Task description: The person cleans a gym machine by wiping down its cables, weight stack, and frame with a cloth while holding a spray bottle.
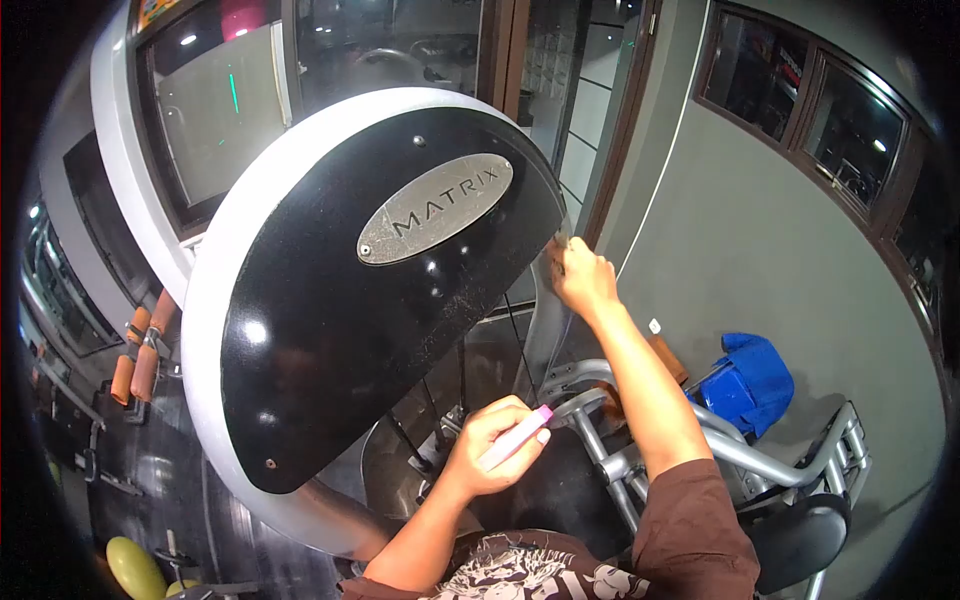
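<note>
My left hand (492, 452) is wrapped round a slim pale tube with a pink tip (520, 435), held at a slant below the machine's cover. What kind of tube it is does not show. My right hand (585, 277), fingers curled, is up at the right edge of the black machine cover (330, 330). Whatever is in those fingers, if anything, is hidden. A scratched oval metal plate reading MATRIX (436, 210) is fixed to the cover, which has a white curved rim (207, 290).
Silver frame tubes (750, 455) and a black pad (800, 540) stand to my right. By the grey wall (790, 240), a blue cloth (765, 375) hangs over something blue. Orange rollers (135, 365) and a green ball (135, 568) are at left. Glass doors (390, 50) stand behind.
</note>
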`<state>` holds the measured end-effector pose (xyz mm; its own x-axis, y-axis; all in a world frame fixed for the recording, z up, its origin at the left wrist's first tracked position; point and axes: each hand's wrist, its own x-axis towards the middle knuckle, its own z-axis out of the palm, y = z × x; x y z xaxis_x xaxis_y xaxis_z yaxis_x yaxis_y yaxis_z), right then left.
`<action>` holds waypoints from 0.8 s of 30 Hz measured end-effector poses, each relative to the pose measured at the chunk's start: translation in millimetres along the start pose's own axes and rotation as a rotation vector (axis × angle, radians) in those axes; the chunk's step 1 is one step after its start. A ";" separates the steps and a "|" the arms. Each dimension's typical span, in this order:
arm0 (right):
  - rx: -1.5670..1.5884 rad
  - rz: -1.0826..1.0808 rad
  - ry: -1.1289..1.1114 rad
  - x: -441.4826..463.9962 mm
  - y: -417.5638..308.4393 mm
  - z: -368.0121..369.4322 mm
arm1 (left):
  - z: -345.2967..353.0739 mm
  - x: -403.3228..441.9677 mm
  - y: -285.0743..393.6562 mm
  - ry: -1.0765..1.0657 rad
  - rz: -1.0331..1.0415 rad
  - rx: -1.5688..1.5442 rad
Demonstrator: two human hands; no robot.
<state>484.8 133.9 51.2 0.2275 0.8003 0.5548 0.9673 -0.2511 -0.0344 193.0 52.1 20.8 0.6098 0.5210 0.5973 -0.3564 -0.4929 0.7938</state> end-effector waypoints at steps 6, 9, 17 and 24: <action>0.037 0.022 -0.099 -55.8 21.7 38.0 | -0.3 -0.3 2.1 0.009 0.021 0.006; -0.011 0.010 -0.221 -70.4 21.8 49.2 | 1.2 -1.7 -0.5 0.017 0.022 0.014; 0.078 -0.008 0.031 4.7 -3.6 -10.5 | 1.4 -2.3 -2.0 0.007 -0.018 0.003; -0.014 0.023 -0.155 -46.7 7.8 34.1 | -0.2 -1.3 -0.2 0.021 0.000 -0.011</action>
<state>485.5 113.2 -3.3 0.2651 0.8682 0.4194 0.9603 -0.2771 -0.0335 192.1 51.6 19.9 0.5949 0.5356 0.5994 -0.3638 -0.4855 0.7950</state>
